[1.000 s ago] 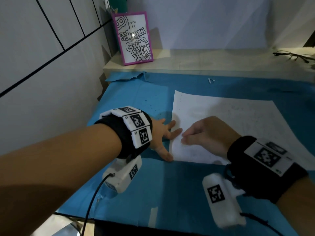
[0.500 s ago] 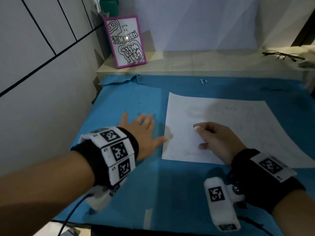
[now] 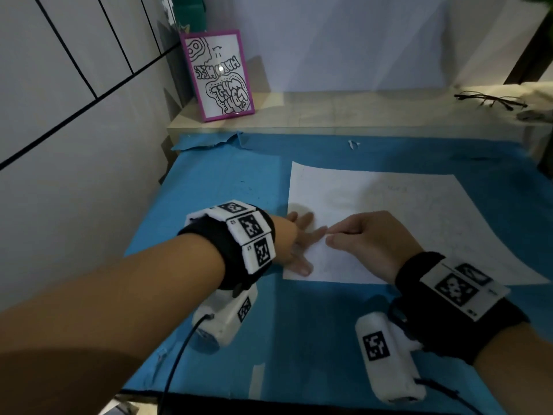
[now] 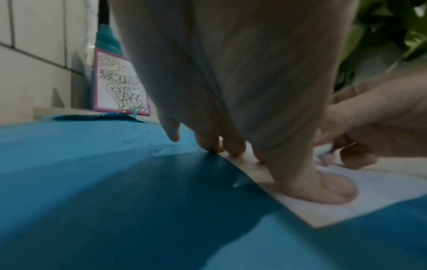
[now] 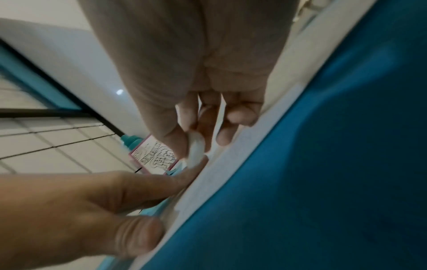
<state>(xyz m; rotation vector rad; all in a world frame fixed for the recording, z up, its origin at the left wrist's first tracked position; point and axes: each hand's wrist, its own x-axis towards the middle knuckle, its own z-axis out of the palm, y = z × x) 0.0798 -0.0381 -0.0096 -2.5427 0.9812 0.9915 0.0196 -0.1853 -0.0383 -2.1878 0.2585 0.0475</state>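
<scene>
A white sheet of paper [image 3: 389, 211] with faint pencil marks lies on the blue mat [image 3: 224, 181]. My left hand [image 3: 299, 241] lies flat with straight fingers on the sheet's left edge. In the left wrist view its thumb [image 4: 323, 190] presses the paper [image 4: 369, 197]. My right hand [image 3: 368, 241] rests on the sheet just right of the left fingertips. It pinches a small white eraser [image 5: 196, 148] between thumb and fingers, its tip at the paper [image 5: 242, 159]. The head view hardly shows the eraser behind the curled fingers.
A pink-framed black-and-white drawing [image 3: 218, 76] leans on a pale wooden ledge [image 3: 359, 112] at the back left, with a teal object [image 3: 191, 10] behind it. Eyeglasses [image 3: 490, 100] lie on the ledge at the right. A tiled wall [image 3: 74, 115] borders the mat on the left.
My left hand has moved right from the blue mat back onto the paper's left edge. My right hand with the eraser has slid left to meet its fingertips.
</scene>
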